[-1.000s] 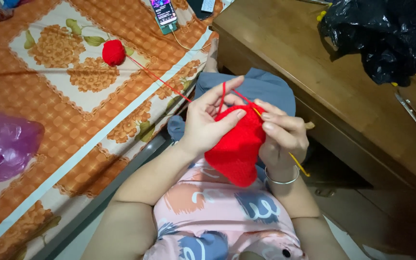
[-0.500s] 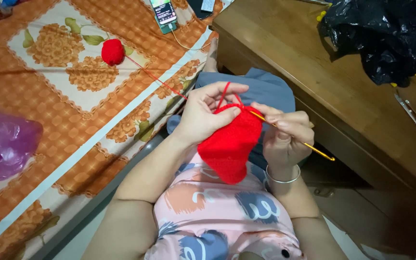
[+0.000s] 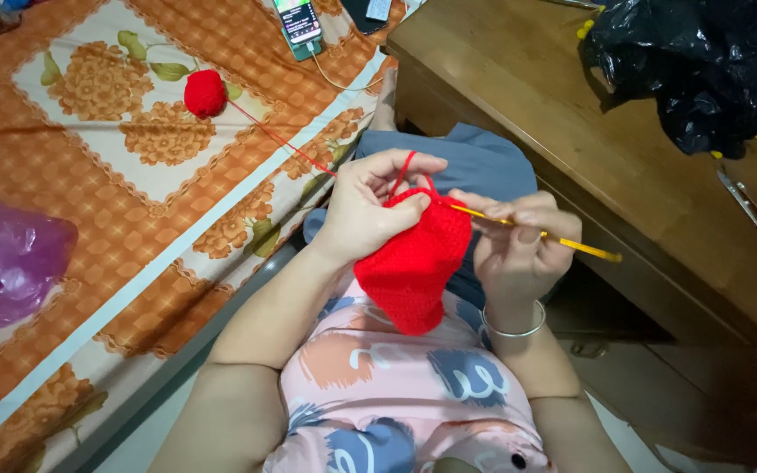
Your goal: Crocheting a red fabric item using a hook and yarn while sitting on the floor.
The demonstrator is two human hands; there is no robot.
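The bed (image 3: pixel 89 263), under an orange flowered cover, is taking up the left side, and its flat top is giving the yarn ball room to roll as thread is pulled off. The wooden bench (image 3: pixel 571 114) is standing to the right, close beside the person's knees, carrying a black bag (image 3: pixel 703 70) and some small tools near its far edge, well apart from the work. A purple bag (image 3: pixel 6 263) is lying crumpled on the bed's near left. The red knit (image 3: pixel 413 263) is hanging over the lap, between the 2 hands, so its weight is falling away from the working edge. The left hand (image 3: pixel 365 215) is pinching that top edge, fingers closed on the cloth, with 1 loop of yarn running over a finger to keep it taut. The right hand (image 3: pixel 519 250) is gripping the yellow hook (image 3: pixel 562 241) with fingers closed around its shaft, the tip pointing into the knit's edge. The ball (image 3: pixel 205 93) is sitting on the bed, its strand (image 3: pixel 282 140) stretching straight to the left hand. A phone (image 3: pixel 298 19) is lying on the bed's far end, screen lit, on a cable.
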